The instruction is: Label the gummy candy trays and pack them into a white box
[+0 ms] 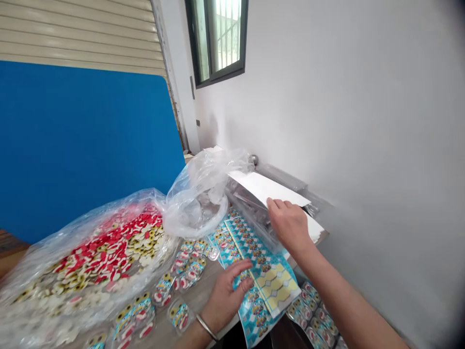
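Counter [198, 303] against a white wall [327, 97]. Right hand [288, 225] lies on white paper [269, 188] (grip unclear); left hand [225, 295] rests open on blue sticker sheets [250, 247], near a plastic bag [198, 194].

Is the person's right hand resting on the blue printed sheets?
No, the right hand is on a white paper sheet, while the left hand rests on the blue printed sheets.

No legible text, brand, number or sign on the turquoise printed sheets [250, 252] or the blister-packed cartoon cards [179, 315]. Any small print there too small and blurred to read. No readable marking on the white paper sheet [267, 188] either.
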The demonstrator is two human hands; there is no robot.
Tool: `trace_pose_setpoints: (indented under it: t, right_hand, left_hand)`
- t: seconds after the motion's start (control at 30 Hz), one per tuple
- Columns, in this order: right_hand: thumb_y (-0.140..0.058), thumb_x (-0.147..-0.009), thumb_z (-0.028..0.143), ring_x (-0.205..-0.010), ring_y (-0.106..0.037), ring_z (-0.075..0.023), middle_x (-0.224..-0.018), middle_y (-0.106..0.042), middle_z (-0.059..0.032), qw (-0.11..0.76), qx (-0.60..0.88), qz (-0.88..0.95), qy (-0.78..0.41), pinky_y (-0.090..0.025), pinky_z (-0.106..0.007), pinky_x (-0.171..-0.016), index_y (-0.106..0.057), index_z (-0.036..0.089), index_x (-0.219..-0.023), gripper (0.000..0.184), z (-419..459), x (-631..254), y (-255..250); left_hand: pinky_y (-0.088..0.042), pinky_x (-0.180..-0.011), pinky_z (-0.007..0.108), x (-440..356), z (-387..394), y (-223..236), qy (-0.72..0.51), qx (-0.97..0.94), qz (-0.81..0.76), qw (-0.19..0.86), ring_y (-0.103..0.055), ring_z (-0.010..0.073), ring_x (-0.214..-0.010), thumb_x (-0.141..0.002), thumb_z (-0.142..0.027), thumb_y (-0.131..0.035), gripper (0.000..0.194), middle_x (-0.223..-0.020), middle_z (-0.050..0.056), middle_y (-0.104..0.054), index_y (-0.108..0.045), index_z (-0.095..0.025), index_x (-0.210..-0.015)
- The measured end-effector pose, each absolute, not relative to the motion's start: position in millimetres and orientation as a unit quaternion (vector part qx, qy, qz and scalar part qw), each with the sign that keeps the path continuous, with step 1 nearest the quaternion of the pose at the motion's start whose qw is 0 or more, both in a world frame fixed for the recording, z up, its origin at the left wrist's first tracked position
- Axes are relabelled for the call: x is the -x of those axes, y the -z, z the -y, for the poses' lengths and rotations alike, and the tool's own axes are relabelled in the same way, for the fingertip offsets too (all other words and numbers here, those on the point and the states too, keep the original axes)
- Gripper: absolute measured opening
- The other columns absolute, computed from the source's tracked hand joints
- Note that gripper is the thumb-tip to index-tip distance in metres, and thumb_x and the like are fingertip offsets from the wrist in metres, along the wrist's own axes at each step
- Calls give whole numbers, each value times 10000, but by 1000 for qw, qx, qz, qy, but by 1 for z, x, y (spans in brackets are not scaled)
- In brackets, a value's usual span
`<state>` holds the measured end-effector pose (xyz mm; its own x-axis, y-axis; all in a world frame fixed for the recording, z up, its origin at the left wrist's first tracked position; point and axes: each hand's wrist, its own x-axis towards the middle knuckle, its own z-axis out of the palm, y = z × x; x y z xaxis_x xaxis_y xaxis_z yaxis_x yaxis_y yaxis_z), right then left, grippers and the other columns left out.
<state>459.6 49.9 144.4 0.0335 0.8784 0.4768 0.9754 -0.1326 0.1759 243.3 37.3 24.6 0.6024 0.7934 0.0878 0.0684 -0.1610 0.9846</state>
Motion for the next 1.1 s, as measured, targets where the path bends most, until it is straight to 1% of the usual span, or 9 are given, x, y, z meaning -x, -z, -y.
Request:
trace_pose_setpoints:
  t: [0.07,0.13,0.27,0.33,0.43,0.53,0.77,0.97,1.1]
  right_hand:
    - [-452,-878,86,-793,-572,-290,-917,-668,-162,103,676,677,272,-382,-395,-661,-617,126,-1178,345,-5,-415,-137]
    - [-478,-830,70,-762,-567,-279,-965,-678,-173,134,648,695,281,-392,-396,-621,-627,143,-1183,390,38,-366,-111]
    - [-581,-795,123,-720,-606,-246,-994,-707,-140,186,593,754,213,-440,-369,-579,-626,118,-1147,355,98,-294,-41]
    - [-625,-819,257,-670,-617,-223,-911,-722,-89,229,579,771,134,-460,-355,-561,-649,161,-1043,245,111,-284,-17]
    - [-616,-861,356,-871,-668,-255,-1015,-725,-68,282,615,734,47,-525,-381,-741,-646,213,-1074,258,119,-303,-1]
    - [-570,-899,357,-1176,-583,-329,-1289,-631,-120,301,703,645,-1,-484,-476,-946,-595,216,-1253,381,121,-340,12]
    - [-530,-896,393,-1305,-511,-248,-1448,-509,-120,412,696,448,-381,-438,-384,-1065,-409,171,-1464,622,126,-373,49]
    - [-613,-800,396,-1170,-605,-269,-1305,-626,-146,495,667,323,-453,-504,-351,-950,-557,122,-1346,614,131,-372,57]
    - [-624,-785,384,-877,-662,-223,-998,-713,-79,517,677,328,-408,-535,-317,-771,-599,150,-1308,573,106,-372,50]
  left_hand:
    - [-445,-1033,473,-235,-25,-45,-363,-525,-292,712,-582,288,-1215,-883,-528,-563,490,-1435,96,-535,-568,-314,-1324]
    - [-472,-992,472,-226,-12,-58,-395,-397,-251,789,-597,283,-1188,-892,-548,-533,592,-1479,96,-483,-426,-335,-1435]
    - [-465,-995,432,-200,14,-49,-431,-298,-337,782,-618,297,-1144,-770,-318,-718,702,-1298,141,-639,-458,-205,-1412]
    - [-481,-968,436,-181,24,-31,-405,-296,-402,766,-640,316,-1098,-685,-226,-756,711,-1185,143,-700,-518,-158,-1351]
    - [-511,-909,449,-152,25,-8,-359,-309,-421,774,-675,326,-1018,-658,-222,-765,676,-1122,137,-727,-557,-149,-1297]
    - [-527,-860,464,-137,13,1,-323,-300,-404,802,-701,332,-939,-640,-231,-785,663,-1084,151,-736,-567,-137,-1259]
    - [-546,-737,402,-145,-1,2,-267,-317,-373,830,-721,306,-817,-597,-175,-760,651,-1015,138,-752,-595,-135,-1225]
    - [-543,-671,370,-149,-1,9,-208,-287,-425,833,-712,267,-713,-562,-118,-659,534,-886,113,-764,-630,-111,-1095]
    - [-531,-622,328,-157,-25,9,-228,-329,-462,791,-698,235,-679,-566,-151,-694,430,-847,93,-755,-627,-129,-990]
